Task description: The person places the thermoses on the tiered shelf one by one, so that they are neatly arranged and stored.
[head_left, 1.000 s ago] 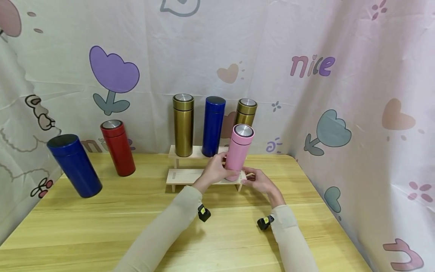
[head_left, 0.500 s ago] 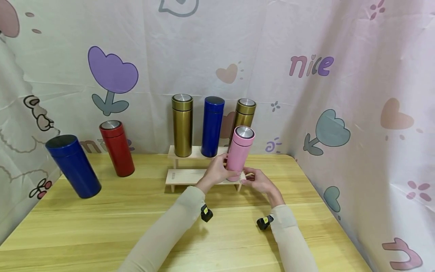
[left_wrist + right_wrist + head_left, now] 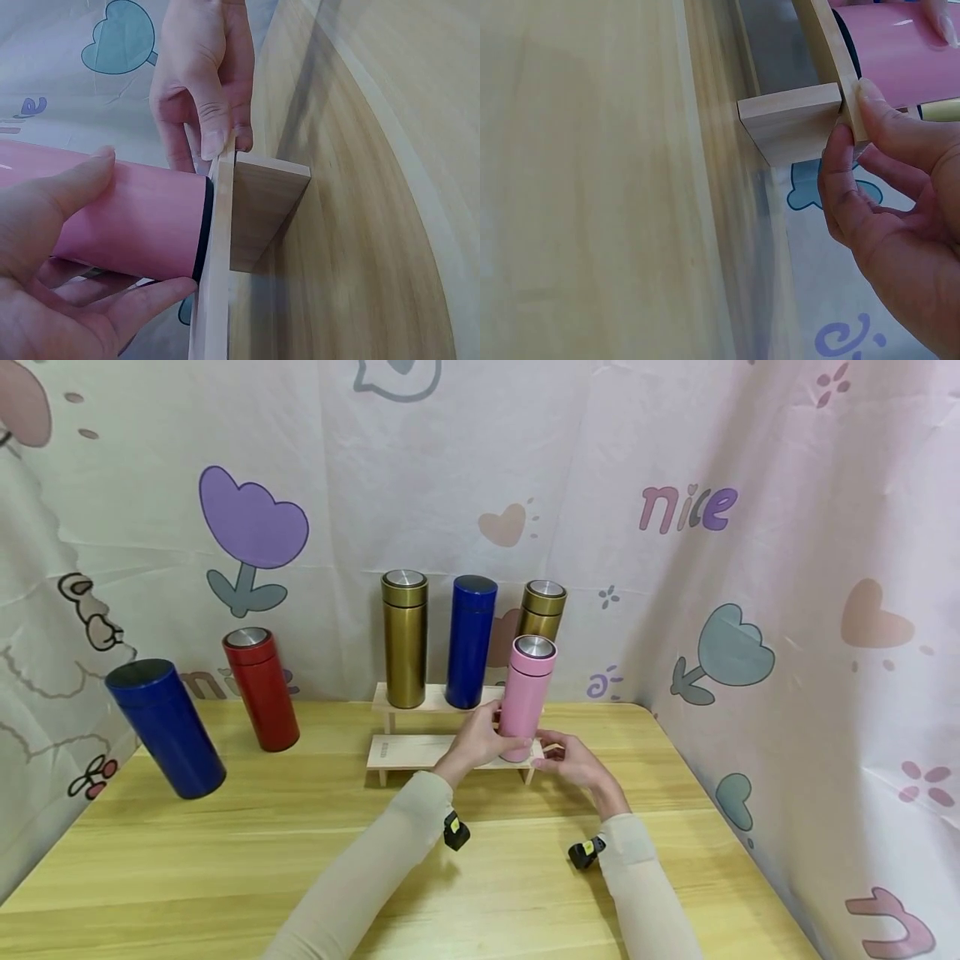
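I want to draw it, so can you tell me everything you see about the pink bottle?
The pink bottle is a smooth, shiny cylinder. Its closed pink lid has a silvery, metal-looking disc on top, ringed in black. A dark band rims its base. It stands about upright on the right end of the lower wooden step, in front of a gold bottle. The left hand grips its lower part.

Pale fabric (image 3: 600,435) hung behind and beside worktop (image 3: 517,893), shaded in folds at right; purple tulip (image 3: 253,527), peach heart (image 3: 504,525), word "nice" (image 3: 687,510) were printed there; worktop had yellowish wood grain.
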`<state>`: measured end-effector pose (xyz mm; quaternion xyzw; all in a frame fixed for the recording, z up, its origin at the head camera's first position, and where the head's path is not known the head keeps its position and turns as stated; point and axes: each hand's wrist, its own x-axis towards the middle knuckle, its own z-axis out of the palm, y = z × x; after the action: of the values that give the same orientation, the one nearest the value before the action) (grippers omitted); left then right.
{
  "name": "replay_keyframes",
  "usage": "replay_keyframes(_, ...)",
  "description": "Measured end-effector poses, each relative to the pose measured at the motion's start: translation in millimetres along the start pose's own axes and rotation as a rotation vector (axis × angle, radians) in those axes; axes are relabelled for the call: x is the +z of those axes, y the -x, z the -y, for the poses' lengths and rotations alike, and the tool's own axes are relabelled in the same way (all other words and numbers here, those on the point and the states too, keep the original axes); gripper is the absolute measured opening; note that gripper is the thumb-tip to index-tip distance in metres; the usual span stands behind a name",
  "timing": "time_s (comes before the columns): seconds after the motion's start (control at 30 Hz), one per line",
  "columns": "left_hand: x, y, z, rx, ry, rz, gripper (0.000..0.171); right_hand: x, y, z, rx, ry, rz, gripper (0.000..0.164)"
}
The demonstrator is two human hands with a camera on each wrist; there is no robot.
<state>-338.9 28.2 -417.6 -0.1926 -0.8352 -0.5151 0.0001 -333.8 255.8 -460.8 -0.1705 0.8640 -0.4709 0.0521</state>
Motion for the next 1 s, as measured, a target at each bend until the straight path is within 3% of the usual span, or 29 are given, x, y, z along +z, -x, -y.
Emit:
replay_keyframes(0.4, 10.1, 1.0, -7.1, -0.047, -0.001, -0.014, 0.076, -0.9, 4.7, -2.3, 0.046, -0.071, 0.008, 0.066)
replay_keyframes(0.67, 9.6, 0.0, -7.0, -0.034, -0.001, -0.017, 0.076, -5.6, 5.5, -5.8, 0.040, -0.138, 0.032, 0.068)
replay_keyframes(1.0, 6.4, 2.9, -1.5, -0.025, 0.032, 0.006, 0.082, -5.3, 5.6, -3.7, 0.036, -0.114, 0.029, 0.068)
